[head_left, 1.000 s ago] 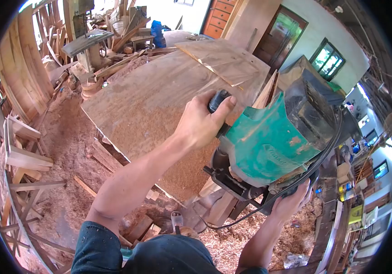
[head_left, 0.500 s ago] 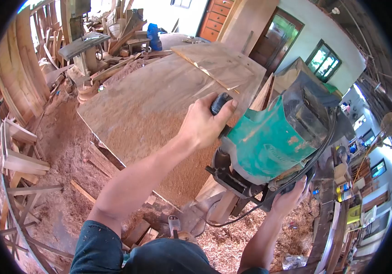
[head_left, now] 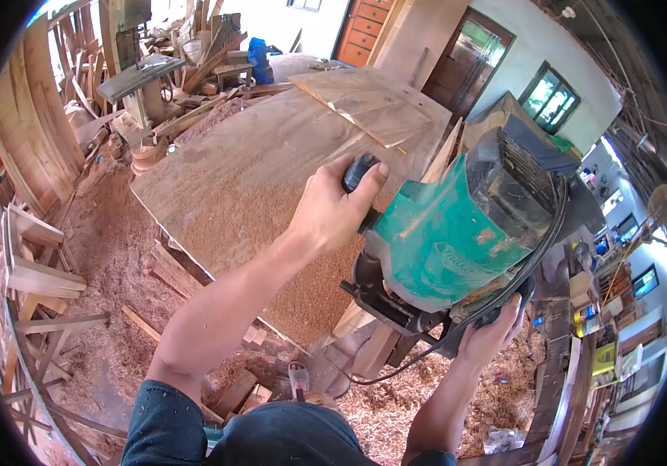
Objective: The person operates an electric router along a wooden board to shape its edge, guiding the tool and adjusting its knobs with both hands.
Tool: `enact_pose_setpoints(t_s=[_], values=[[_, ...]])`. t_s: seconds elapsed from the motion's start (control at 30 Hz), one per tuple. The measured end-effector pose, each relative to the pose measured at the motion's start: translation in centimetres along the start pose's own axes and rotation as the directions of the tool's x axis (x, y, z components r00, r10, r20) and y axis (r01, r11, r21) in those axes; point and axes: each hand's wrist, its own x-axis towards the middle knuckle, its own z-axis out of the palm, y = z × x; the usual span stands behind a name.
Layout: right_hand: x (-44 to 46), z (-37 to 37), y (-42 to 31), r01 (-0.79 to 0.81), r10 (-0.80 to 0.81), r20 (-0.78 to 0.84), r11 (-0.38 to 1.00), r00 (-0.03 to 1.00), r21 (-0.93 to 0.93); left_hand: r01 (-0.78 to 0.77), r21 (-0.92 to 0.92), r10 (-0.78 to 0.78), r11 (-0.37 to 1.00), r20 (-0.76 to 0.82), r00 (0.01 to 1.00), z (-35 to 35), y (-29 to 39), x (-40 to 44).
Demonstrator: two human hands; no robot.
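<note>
A large green and black power tool [head_left: 446, 241] fills the space right of centre, tilted, with a black cord looping around its right side and below it. My left hand [head_left: 333, 198] is closed around the black knob handle [head_left: 360, 172] on the tool's left side. At the tool's lower right, my right hand [head_left: 492, 330] wraps round the other black handle [head_left: 521, 299], partly hidden behind the tool body. Beneath the tool's base lies a wooden beam [head_left: 376, 351]. Left of it is a wide wooden board [head_left: 232, 179] strewn with sawdust.
Curved wooden pieces [head_left: 42, 272] stack up at the left. A bandsaw table [head_left: 139, 76] and scrap wood stand at the back left. Shavings [head_left: 388, 412] cover the floor near a sandalled foot [head_left: 298, 377]. Long planks [head_left: 570, 373] run along the right.
The tool and both my hands have shifted slightly to the left since half a second ago. Both hands keep their hold on its handles.
</note>
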Motion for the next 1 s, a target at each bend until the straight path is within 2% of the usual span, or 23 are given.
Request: enact_pose_setpoints(t_s=[0.13,0.23,0.33,0.4,0.47,0.53,0.63,0.67,0.87,1.0], values=[[0.2,0.7,-0.4,0.033,-0.034,0.025,0.999,0.999,0.026,-0.015,0.022,0.015,1.0,0.009,1.0,-0.1,0.4,0.4],[0.7,1.5,0.1,0.112,-0.111,-0.038,0.994,0.993,0.018,-0.012,0.015,0.011,1.0,0.014,1.0,0.1,0.0,0.9],[0.9,1.6,0.0,0.075,-0.074,-0.062,0.997,0.995,0.013,-0.006,-0.005,0.006,1.0,0.012,1.0,0.5,0.2,1.2],[1.5,1.3,0.2,0.11,-0.111,0.029,0.994,0.993,0.024,-0.002,0.002,0.002,1.0,0.011,1.0,0.4,0.2,1.3],[1.5,1.1,0.3,0.11,-0.112,0.036,0.993,0.993,0.042,-0.012,0.025,0.012,1.0,0.015,1.0,0.4,0.2,1.4],[1.4,1.6,0.3,0.083,-0.081,-0.03,0.994,0.996,0.064,-0.001,0.013,0.001,1.0,0.011,1.0,0.4,0.3,1.5],[2.0,1.8,0.0,-0.017,0.015,-0.094,1.0,0.995,-0.021,0.022,-0.019,-0.022,1.0,0.009,1.0,0.8,0.7,1.7],[2.6,1.7,0.2,0.01,-0.01,-0.01,1.0,1.0,-0.009,0.028,-0.032,-0.028,0.999,0.006,1.0,1.0,0.8,1.9],[2.8,3.6,0.1,0.023,-0.024,-0.181,1.0,0.983,-0.01,-0.06,-0.019,0.06,0.998,-0.01,0.998,1.5,-0.1,3.0],[4.0,2.9,0.4,0.037,-0.037,-0.015,0.999,0.999,-0.027,-0.036,-0.01,0.036,0.999,-0.022,0.999,2.0,-0.1,3.5]])
